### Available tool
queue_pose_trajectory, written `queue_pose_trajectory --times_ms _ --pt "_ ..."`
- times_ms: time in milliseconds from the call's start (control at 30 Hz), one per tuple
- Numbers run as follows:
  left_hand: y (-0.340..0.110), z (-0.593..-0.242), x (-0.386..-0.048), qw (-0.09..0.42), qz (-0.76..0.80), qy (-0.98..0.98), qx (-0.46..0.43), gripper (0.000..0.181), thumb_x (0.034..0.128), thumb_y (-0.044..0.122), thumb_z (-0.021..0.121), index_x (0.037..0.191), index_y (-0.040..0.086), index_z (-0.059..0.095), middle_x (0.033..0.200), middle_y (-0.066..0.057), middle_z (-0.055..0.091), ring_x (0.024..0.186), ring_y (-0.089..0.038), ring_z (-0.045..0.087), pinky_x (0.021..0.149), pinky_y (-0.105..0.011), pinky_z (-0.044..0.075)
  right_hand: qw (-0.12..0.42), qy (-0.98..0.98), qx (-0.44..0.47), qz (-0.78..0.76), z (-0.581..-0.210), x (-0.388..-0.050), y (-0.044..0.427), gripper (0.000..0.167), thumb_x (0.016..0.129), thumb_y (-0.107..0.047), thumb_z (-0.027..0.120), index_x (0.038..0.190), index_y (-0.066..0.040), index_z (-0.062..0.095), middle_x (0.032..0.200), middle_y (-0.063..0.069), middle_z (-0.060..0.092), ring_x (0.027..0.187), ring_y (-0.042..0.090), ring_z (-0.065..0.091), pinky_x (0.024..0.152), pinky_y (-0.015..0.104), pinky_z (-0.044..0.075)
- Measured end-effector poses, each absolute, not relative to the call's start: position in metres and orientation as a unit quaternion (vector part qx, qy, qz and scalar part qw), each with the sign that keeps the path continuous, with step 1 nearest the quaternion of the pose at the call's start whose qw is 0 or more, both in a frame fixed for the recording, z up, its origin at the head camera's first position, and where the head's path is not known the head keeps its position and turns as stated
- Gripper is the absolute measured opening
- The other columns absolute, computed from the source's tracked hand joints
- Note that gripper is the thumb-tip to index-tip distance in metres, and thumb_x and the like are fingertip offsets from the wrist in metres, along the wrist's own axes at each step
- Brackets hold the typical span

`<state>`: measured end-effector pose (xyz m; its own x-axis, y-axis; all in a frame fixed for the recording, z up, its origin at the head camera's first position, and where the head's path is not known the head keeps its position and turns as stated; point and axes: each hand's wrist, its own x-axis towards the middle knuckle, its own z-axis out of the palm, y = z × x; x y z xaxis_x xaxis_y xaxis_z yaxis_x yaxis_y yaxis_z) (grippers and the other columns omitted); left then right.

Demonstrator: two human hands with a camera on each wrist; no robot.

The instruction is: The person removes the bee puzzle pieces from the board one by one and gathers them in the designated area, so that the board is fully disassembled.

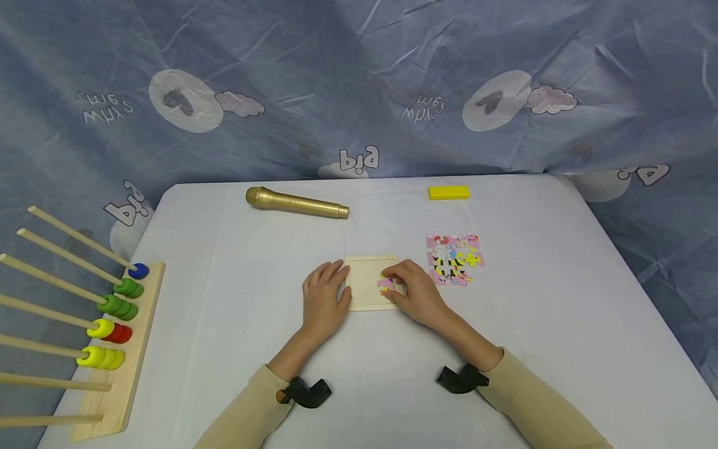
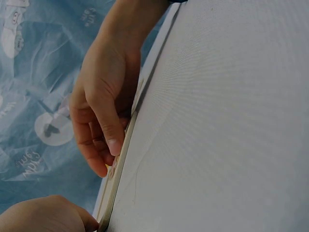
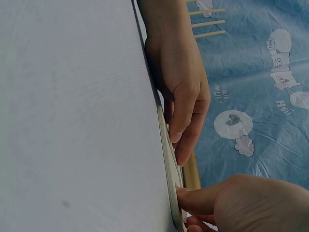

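Observation:
A shallow wooden puzzle tray (image 1: 364, 284) lies flat on the white table. My left hand (image 1: 325, 298) rests at its left edge, with fairly straight fingers; the right wrist view shows the left thumb (image 3: 179, 129) beside the tray's rim. Over the tray's right side, my right hand (image 1: 416, 292) pinches a pink puzzle piece (image 1: 386, 284) between thumb and fingers. Whether the piece touches the tray floor I cannot tell. To the right lies a group of colourful puzzle pieces (image 1: 440, 240), laid close together with some white gaps among them.
A gold microphone (image 1: 297, 203) lies at the back left of the table. At the back right is a yellow block (image 1: 449, 193). Along the left edge stands a wooden rack (image 1: 143, 337) with long pegs and coloured rings. A patterned blue-grey curtain (image 1: 314, 81) hangs behind.

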<state>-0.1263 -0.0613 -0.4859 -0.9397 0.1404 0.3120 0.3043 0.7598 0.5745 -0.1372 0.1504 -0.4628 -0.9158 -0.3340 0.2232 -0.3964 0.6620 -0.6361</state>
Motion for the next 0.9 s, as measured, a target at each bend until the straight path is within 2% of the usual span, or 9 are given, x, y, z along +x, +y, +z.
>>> queue_pose_trajectory --times_ms 300,500,600,733,900 --pt "-0.062 -0.484 -0.126 0.113 -0.329 -0.93 -0.117 0.039 0.09 0.012 0.06 0.128 0.003 0.063 0.141 -0.013 0.055 0.135 -0.033 0.041 0.112 -0.054 0.024 0.033 -0.913 0.188 0.361 -0.46 -0.136 0.148 0.035 0.08 -0.004 0.077 0.114 -0.004 0.068 0.097 0.007 0.06 0.086 0.016 0.05 0.073 0.028 0.043" --pt "-0.061 -0.485 -0.126 0.114 -0.327 -0.931 -0.118 0.039 0.0899 0.013 0.06 0.128 0.003 0.063 0.14 -0.013 0.056 0.134 -0.033 0.042 0.111 -0.053 0.024 0.041 -0.904 0.182 0.385 -0.46 -0.135 0.148 0.032 0.078 0.003 0.075 0.108 -0.004 0.068 0.094 0.007 0.059 0.078 0.015 0.052 0.063 0.021 0.043" --pt "-0.061 -0.485 -0.126 0.119 -0.327 -0.93 -0.12 0.039 0.0895 0.012 0.06 0.127 0.003 0.063 0.14 -0.013 0.056 0.134 -0.032 0.042 0.111 -0.053 0.025 0.04 -0.892 0.188 0.409 -0.459 -0.135 0.149 0.028 0.079 0.008 0.072 0.104 -0.002 0.067 0.091 0.007 0.058 0.076 0.015 0.052 0.063 0.02 0.043" --pt "-0.061 -0.486 -0.126 0.126 -0.326 -0.929 -0.121 0.039 0.0891 0.012 0.061 0.127 0.004 0.064 0.139 -0.012 0.057 0.134 -0.032 0.043 0.11 -0.053 0.026 0.006 -0.877 0.179 0.447 -0.454 -0.135 0.149 0.023 0.082 0.009 0.067 0.102 -0.002 0.068 0.09 0.009 0.061 0.077 0.015 0.053 0.065 0.02 0.046" --pt "-0.061 -0.487 -0.127 0.131 -0.326 -0.928 -0.123 0.039 0.0889 0.012 0.061 0.127 0.004 0.064 0.139 -0.012 0.057 0.133 -0.032 0.043 0.11 -0.053 0.027 -0.059 -0.852 0.128 0.504 -0.446 -0.136 0.152 0.018 0.089 0.004 0.061 0.104 -0.004 0.069 0.098 0.012 0.068 0.08 0.018 0.055 0.069 0.021 0.048"
